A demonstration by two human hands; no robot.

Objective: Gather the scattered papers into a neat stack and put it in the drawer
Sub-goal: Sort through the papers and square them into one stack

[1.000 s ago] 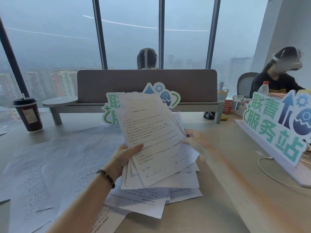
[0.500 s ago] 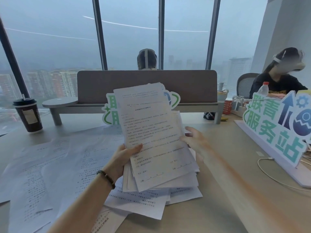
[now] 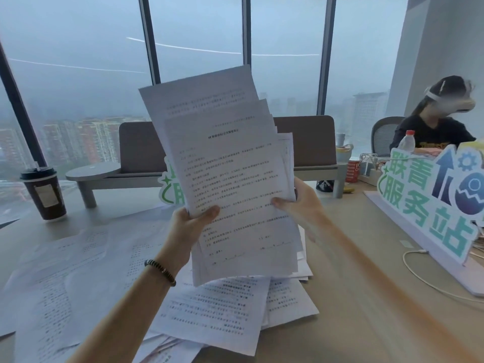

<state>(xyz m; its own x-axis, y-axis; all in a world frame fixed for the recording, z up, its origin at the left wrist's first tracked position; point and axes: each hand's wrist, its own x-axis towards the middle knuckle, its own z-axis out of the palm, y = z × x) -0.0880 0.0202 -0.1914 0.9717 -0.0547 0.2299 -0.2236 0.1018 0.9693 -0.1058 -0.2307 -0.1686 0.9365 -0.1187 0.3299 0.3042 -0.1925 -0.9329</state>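
Note:
A loose bundle of printed white papers [image 3: 233, 179] is held nearly upright above the desk, its sheets fanned and uneven at the top. My left hand [image 3: 190, 229] grips its left edge, thumb on the front sheet. On the right edge, my right hand [image 3: 301, 203] holds the bundle with its thumb on the front. More printed sheets [image 3: 220, 313] lie under the bundle, and others [image 3: 68, 273] spread over the desk's left side. No drawer is in view.
A dark paper coffee cup [image 3: 44, 193] stands at the far left. A grey shelf riser [image 3: 104, 174] and partition cross the back. A large sign with green characters [image 3: 434, 203] and a white cable [image 3: 419, 271] sit at right. A seated person [image 3: 432, 127] is beyond it.
The bundle has been lifted higher and tipped more upright. My right hand has come in from behind and taken hold of its right edge.

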